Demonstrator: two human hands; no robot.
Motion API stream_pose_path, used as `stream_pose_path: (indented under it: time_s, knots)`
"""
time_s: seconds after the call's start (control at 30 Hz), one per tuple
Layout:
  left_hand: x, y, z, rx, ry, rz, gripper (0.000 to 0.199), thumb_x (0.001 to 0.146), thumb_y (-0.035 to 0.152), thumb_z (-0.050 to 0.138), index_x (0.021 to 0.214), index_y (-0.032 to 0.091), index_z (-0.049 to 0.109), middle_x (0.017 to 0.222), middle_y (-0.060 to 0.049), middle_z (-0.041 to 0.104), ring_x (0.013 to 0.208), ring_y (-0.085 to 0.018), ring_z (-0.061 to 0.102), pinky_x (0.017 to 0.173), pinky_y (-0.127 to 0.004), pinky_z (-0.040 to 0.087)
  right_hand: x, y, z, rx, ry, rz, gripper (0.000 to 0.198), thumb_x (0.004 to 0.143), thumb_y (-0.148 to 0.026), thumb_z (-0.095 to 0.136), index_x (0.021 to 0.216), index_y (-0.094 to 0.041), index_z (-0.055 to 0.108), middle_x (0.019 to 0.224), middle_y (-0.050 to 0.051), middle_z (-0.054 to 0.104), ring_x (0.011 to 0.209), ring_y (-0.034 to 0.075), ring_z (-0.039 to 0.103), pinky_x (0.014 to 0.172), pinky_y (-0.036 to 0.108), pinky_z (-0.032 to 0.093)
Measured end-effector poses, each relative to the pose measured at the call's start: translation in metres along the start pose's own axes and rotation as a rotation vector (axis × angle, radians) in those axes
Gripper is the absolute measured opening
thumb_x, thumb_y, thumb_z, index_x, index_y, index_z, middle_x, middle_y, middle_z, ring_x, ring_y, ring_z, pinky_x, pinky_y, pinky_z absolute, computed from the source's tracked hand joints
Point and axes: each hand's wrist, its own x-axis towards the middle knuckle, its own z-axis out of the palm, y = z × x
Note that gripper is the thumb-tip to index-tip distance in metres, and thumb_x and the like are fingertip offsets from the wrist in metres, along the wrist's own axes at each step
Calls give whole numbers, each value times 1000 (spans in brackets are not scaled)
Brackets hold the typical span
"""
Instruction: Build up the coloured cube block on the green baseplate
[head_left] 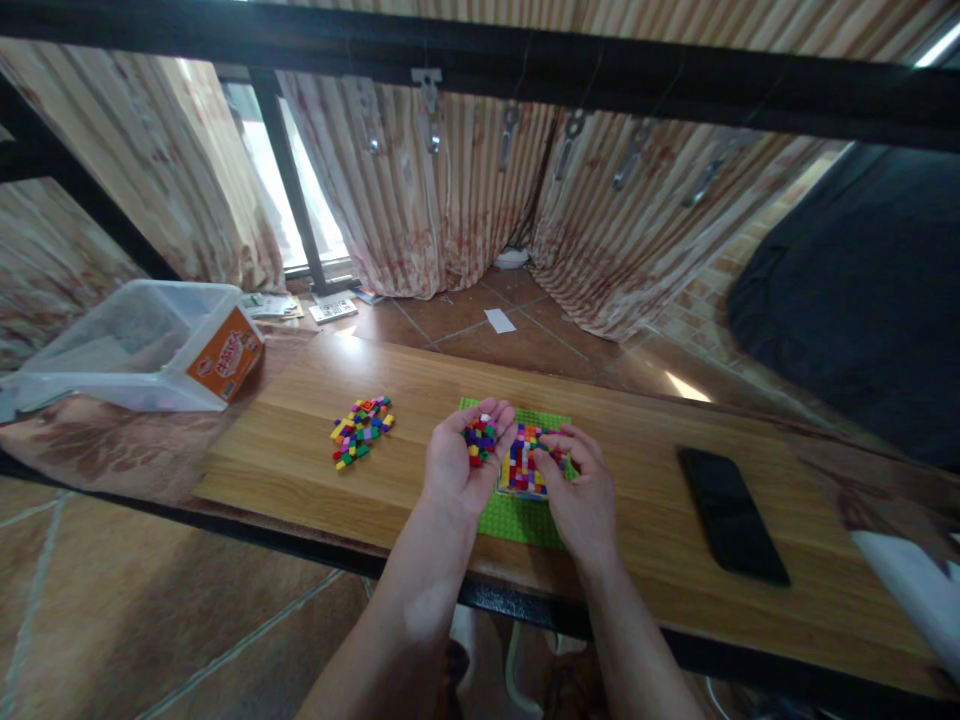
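Cupped palm up, my left hand [457, 455] holds a small heap of loose toy bricks [480, 440] in several colours. It hovers at the left side of a green baseplate [521, 520]. On that plate stands a block built of many multicoloured toy bricks [523, 468]. My right hand [581, 485] is at the right side of this block, thumb and forefinger drawn together over its top. Whatever sits between those fingertips is too small to make out. Further left on the wooden board lies a loose pile of toy bricks [364, 430].
A black phone [733, 515] lies on the wooden board [645, 560] to the right. At the far left stands a clear plastic bin [142, 345] with an orange label. A dark bar with hanging metal hooks [431, 125] crosses above, in front of striped curtains [442, 220].
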Motion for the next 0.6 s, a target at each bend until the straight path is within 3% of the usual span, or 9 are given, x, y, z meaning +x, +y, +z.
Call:
stream_pose_path:
  time_s: [0.27,0.6]
  knots:
    - [-2,-1,1,-10,6,1,15,84,7,51,82,9,66,78,-10,70,73,-15,70,77,-26,59,1,3,5,-17,24,-26,18,83,-35,65,91,-21,73,117,12,64,115,27,59,103,50,43]
    - [-3,0,-1,-4,-6,-6,16,85,7,50,82,9,66,78,-11,70,71,-14,70,74,-25,59,2,10,15,98,100,85,14,76,-33,69,81,-20,72,111,11,66,110,25,60,99,46,45]
